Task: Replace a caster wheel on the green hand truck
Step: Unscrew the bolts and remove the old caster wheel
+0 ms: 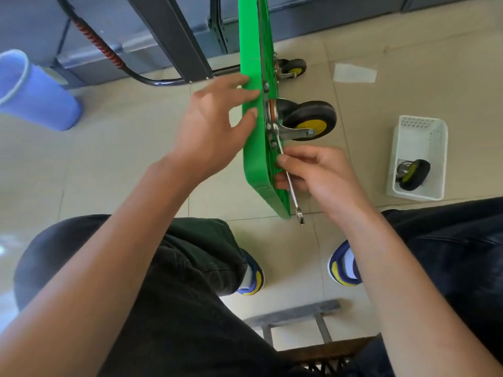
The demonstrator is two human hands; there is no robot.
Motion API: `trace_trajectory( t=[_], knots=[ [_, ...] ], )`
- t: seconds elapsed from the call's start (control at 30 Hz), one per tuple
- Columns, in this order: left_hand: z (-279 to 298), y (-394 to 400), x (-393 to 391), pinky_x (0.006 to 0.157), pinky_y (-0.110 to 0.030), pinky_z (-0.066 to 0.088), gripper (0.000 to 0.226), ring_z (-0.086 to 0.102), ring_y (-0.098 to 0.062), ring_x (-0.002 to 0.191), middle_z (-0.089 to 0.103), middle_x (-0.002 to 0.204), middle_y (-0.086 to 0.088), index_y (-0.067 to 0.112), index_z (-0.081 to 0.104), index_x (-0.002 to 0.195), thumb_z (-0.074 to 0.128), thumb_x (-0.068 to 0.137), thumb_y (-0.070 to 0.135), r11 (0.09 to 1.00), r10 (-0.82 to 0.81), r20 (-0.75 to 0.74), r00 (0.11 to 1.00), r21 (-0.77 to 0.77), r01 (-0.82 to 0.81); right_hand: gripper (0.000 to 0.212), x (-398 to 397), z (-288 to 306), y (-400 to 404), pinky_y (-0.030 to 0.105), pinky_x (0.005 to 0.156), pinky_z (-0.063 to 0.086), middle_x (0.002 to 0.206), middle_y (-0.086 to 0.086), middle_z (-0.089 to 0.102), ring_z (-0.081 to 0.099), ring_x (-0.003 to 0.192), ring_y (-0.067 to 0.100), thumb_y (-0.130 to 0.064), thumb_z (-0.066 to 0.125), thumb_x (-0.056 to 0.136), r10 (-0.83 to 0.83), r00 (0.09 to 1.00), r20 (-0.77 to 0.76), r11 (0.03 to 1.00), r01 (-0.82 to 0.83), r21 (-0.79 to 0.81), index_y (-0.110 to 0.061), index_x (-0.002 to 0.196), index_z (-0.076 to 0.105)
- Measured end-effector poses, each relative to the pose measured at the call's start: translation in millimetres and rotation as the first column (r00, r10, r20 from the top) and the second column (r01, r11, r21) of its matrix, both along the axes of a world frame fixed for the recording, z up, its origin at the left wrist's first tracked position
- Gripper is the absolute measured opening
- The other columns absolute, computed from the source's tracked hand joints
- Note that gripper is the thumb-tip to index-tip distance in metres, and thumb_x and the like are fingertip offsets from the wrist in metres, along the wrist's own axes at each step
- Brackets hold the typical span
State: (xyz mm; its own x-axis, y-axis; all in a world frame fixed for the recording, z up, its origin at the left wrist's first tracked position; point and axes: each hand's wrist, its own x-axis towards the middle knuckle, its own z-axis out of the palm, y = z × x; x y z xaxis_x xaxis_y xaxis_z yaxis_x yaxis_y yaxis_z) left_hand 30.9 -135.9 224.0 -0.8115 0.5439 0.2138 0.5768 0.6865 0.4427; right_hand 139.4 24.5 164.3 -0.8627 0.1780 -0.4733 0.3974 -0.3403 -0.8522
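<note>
The green hand truck deck (254, 164) stands on its edge on the tiled floor, wheels facing right. A black caster wheel with a yellow hub (310, 119) is mounted on its underside, and a second caster (292, 68) sits farther back. My left hand (215, 123) rests with straight fingers against the deck's left face. My right hand (313, 172) pinches a silver wrench (292, 191), whose upper end reaches the bolts at the caster's mounting plate. Another black and yellow caster (413, 174) lies in a white basket (416, 131) at the right.
A blue bucket (35, 93) lies at the left. The truck's black handle with a red and black grip (100, 44) lies at the back by dark cabinets. A paper scrap (353, 73) lies on the floor. My knees and shoes are below; a stool frame (294, 317) stands underneath.
</note>
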Motion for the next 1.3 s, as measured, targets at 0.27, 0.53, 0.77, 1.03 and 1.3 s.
trace_trajectory(
  t=[0.27,0.53,0.77,1.03,1.3],
  knots=[
    [-1.3,2.8,5.9,0.102,-0.045,0.051,0.041,0.056,-0.023,0.128,0.059,0.142,-0.007,0.013,0.067,0.13,0.057,0.096,0.032,1.0,0.004,0.003,1.0,0.01,-0.004,0.021,-0.1,18.0,4.4,0.033,0.071,0.064,0.092,0.012,0.078,0.078,0.078,0.026,-0.006,0.072,0.094,0.072,0.997,-0.022,0.996,-0.07,0.061,-0.001,0.114,0.072],
    [-3.1,4.1,6.6,0.102,-0.044,0.052,0.04,0.057,-0.024,0.128,0.059,0.142,-0.009,0.011,0.067,0.131,0.056,0.097,0.03,1.0,-0.003,-0.026,1.0,-0.001,0.003,0.02,-4.3,31.6,4.2,0.035,0.067,0.063,0.091,0.019,0.077,0.077,0.075,0.03,-0.008,0.075,0.091,0.11,0.993,0.041,0.99,-0.113,0.083,0.001,0.109,0.073],
    [-2.8,4.4,6.2,0.099,-0.046,0.053,0.042,0.055,-0.027,0.129,0.057,0.144,-0.009,0.013,0.067,0.131,0.054,0.096,0.033,1.0,-0.007,-0.02,1.0,-0.026,0.007,0.017,-5.5,40.4,7.8,0.029,0.062,0.061,0.086,0.02,0.076,0.075,0.069,0.027,-0.012,0.076,0.091,0.099,0.994,0.04,0.992,-0.102,0.08,0.002,0.101,0.075],
    [0.1,6.6,5.9,0.095,-0.05,0.054,0.042,0.056,-0.03,0.126,0.057,0.144,-0.009,0.013,0.068,0.129,0.051,0.096,0.034,0.997,-0.023,-0.025,0.999,-0.073,0.021,0.017,-1.5,33.4,1.5,0.03,0.06,0.06,0.095,0.02,0.075,0.072,0.067,0.025,-0.012,0.075,0.092,0.043,0.998,0.038,0.996,-0.046,0.075,0.0,0.105,0.075],
    [3.2,9.1,9.2,0.093,-0.05,0.055,0.044,0.056,-0.03,0.125,0.056,0.144,-0.01,0.011,0.068,0.129,0.049,0.096,0.033,0.996,-0.02,-0.034,0.999,-0.09,0.017,0.01,3.7,26.6,-9.9,0.035,0.06,0.063,0.085,0.009,0.077,0.07,0.063,0.021,-0.01,0.073,0.093,-0.02,1.0,0.019,0.995,0.018,0.1,-0.007,0.101,0.078]
  ],
)
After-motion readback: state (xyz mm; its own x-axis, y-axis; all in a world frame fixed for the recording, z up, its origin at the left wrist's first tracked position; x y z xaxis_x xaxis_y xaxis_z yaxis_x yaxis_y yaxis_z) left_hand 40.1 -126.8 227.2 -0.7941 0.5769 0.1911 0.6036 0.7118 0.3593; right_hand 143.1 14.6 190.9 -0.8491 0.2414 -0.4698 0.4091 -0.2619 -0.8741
